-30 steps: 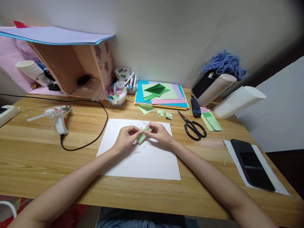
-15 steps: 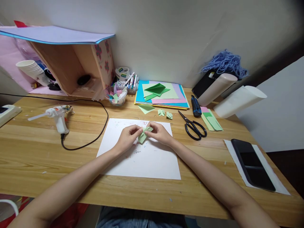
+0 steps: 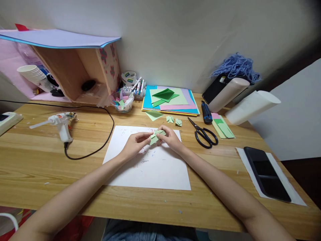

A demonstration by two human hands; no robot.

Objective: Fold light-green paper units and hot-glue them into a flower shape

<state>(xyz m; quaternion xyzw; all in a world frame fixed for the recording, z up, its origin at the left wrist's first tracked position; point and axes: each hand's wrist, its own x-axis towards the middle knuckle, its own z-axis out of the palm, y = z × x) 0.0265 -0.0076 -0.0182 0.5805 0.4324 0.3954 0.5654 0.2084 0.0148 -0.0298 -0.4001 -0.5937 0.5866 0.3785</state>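
Note:
Between my two hands is a folded piece of light green paper (image 3: 155, 136), held over a white sheet (image 3: 160, 170) that carries small coloured marks. My left hand (image 3: 136, 144) pinches its left side between thumb and fingers. On the right side, my right hand (image 3: 170, 138) grips it with thumb and fingertips. Just beyond the sheet lie a small folded green paper piece (image 3: 170, 119), a second folded piece (image 3: 178, 122) and a flat light green paper (image 3: 153, 115).
Black-handled scissors (image 3: 203, 133) and a blue utility knife (image 3: 206, 112) lie to the right, near a phone (image 3: 267, 174). A glue gun (image 3: 62, 127) with its cable stands left. Coloured paper (image 3: 193, 108) is stacked behind, beside a tub of scraps (image 3: 122, 106).
Both hands have shifted slightly right and away from me, and the folded green paper has turned between the fingers. It stays held on both sides.

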